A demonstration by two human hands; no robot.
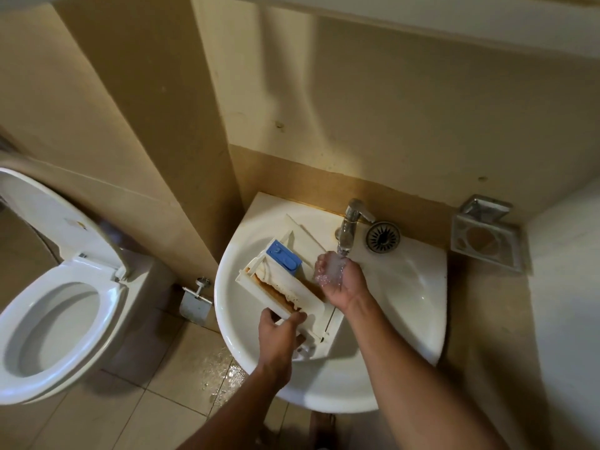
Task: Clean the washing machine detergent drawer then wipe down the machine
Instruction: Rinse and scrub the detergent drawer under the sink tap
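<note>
Left hand (279, 336) grips near end of drawer (287, 285), lying in sink (399, 287). Long axis runs away from person, far end left of tap (350, 222). Right hand (337, 280) loose, cupped under stream, just right of drawer. Guessing drawer needs a nudge right.

**A:** What's in the sink (406, 287)?

**B:** A white drawer (302, 295), lying slantwise across the bowl. It has brown grime along its middle and a blue insert (283, 257) at its eleven o'clock end.

**A:** Who holds it?

**B:** The left hand (279, 336) grips the six o'clock end, with the fingers curled over the edge.

**A:** And the right hand (337, 277)?

**B:** It is cupped palm-up at the drawer's two o'clock, under water running from the tap (352, 219).

**A:** What's around the sink?

**B:** The toilet (58, 319) is at nine o'clock, seat down and lid up. A metal soap dish (487, 235) is on the wall at two o'clock, and there are wet floor tiles (220, 368) at seven.
</note>
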